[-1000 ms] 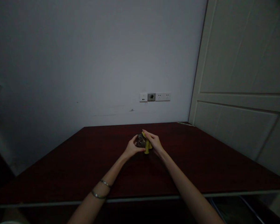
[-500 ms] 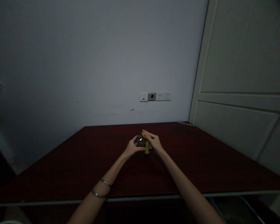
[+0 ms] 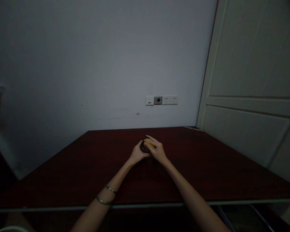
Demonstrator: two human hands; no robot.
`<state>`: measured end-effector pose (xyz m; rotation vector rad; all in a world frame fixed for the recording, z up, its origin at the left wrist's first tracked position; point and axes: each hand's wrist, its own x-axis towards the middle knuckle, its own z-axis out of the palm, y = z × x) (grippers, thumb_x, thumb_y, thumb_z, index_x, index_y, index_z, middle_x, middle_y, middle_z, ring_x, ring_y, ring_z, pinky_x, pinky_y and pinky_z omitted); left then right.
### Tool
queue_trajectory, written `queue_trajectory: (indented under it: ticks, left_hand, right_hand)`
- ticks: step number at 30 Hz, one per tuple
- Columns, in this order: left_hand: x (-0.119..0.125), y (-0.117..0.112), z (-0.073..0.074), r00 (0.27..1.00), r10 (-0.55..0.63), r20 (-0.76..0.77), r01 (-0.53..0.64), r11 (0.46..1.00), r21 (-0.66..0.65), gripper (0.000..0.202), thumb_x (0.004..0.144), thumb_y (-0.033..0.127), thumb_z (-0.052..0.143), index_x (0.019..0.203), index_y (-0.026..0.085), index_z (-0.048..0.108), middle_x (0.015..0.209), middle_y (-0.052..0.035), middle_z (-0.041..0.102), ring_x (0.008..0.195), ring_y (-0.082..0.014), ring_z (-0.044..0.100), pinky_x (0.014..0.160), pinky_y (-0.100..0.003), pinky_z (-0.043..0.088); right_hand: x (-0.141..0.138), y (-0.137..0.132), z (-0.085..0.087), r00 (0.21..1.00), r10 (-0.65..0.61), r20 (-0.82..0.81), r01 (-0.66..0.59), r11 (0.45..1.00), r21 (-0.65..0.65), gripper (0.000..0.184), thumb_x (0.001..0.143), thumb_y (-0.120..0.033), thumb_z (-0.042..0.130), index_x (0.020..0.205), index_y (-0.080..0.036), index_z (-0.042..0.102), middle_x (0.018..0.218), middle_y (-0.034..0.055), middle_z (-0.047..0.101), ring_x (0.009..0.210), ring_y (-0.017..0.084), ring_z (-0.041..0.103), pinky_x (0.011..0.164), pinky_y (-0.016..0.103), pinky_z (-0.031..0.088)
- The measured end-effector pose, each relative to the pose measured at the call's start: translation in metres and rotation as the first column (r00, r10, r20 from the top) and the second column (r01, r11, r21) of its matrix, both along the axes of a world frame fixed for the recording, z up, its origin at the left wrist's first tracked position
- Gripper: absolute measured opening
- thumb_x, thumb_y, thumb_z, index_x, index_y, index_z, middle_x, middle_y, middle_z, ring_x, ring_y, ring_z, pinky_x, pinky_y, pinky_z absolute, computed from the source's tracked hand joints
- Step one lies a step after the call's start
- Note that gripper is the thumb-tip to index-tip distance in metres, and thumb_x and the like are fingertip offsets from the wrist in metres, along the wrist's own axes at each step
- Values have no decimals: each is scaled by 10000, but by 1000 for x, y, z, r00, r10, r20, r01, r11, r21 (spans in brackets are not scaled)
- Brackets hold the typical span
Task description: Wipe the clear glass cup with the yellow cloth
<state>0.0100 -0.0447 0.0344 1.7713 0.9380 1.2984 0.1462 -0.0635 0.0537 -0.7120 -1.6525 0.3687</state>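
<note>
My left hand [image 3: 136, 155] is closed round the left side of a dark, shiny, rounded object [image 3: 144, 148], which looks like a glass or jar; its exact kind is hard to make out. My right hand [image 3: 157, 149] presses a yellow piece [image 3: 149, 142], perhaps a cloth, against the object's upper right side. Only a small strip of the yellow shows between the fingers, and the rest is hidden. Both hands meet just above the table, with the object between them.
The dark red table [image 3: 106, 151] reaches back to a pale wall [image 3: 111, 64]. Wall sockets [image 3: 169, 100] sit above its far edge. At the right stands a panelled door [image 3: 246, 80]. A thin flat strip [image 3: 193, 128] lies at the table's back right corner.
The yellow piece hung down right of the dark object before; now most of it is covered by my right hand, which has shifted slightly left over the object. My left hand has barely moved.
</note>
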Motion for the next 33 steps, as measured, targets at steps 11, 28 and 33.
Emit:
queue_trajectory:
  ticks: [11, 28, 33]
  left_hand:
    - [3, 3, -3, 996, -87, 25, 87, 996, 9, 674, 467, 206, 771, 1085, 112, 520, 1027, -102, 610, 911, -215, 572, 826, -321, 438]
    - [1, -4, 6, 991, -22, 131, 44, 985, -164, 483, 535, 280, 746, 965, 106, 612, 904, -79, 660, 762, -171, 608, 684, -267, 484]
    - [1, -2, 6, 978, -27, 207, 72, 974, -213, 478, 545, 284, 740, 966, 99, 610, 892, -82, 664, 732, -169, 612, 633, -257, 493]
  right_hand:
    - [4, 0, 5, 997, 66, -28, -68, 996, -57, 214, 743, -311, 575, 918, -241, 677, 1170, 55, 569, 1048, 215, 543, 921, 375, 408]
    - [8, 12, 4, 967, 125, -221, -163, 973, -164, 234, 703, -339, 616, 888, -216, 687, 1079, 83, 614, 1054, 230, 532, 908, 385, 410]
    - [8, -1, 10, 971, 207, -118, -217, 973, -77, 178, 701, -311, 627, 850, -243, 696, 1164, 62, 555, 1043, 214, 534, 916, 361, 403]
